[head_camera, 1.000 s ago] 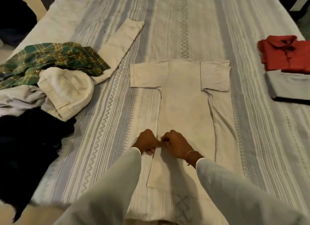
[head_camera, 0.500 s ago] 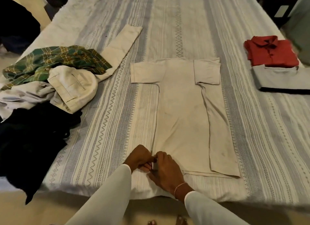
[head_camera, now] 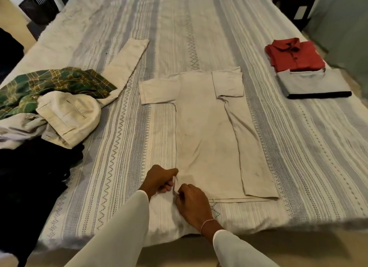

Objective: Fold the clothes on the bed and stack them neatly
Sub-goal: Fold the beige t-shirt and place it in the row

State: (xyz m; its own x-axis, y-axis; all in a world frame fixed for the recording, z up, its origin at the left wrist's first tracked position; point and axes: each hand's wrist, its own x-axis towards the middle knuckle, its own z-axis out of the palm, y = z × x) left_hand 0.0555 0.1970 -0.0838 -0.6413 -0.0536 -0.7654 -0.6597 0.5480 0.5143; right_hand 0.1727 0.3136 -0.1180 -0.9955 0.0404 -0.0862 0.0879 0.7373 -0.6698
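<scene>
The beige T-shirt (head_camera: 207, 135) is laid flat mid-bed (head_camera: 199, 23); its near-left hem corner is pinched by left hand (head_camera: 159, 180) and right hand (head_camera: 192, 202), presumably to fold that side inward.

Bedroom in a home, seen from where I stand at the foot of my bed (head_camera: 199, 17). The mattress fills nearly the whole view under a striped, patterned cover (head_camera: 298, 147). Household laundry lies on it: an unfolded heap (head_camera: 49, 111) to my left, a flat shirt (head_camera: 205, 137) in front of me, folded tops (head_camera: 302, 67) stacked to my right. A dark basket (head_camera: 38, 6) stands on the floor by the far left corner. At the far right sits dark furniture (head_camera: 294, 1), possibly a nightstand; the view there is too dim to tell.
</scene>
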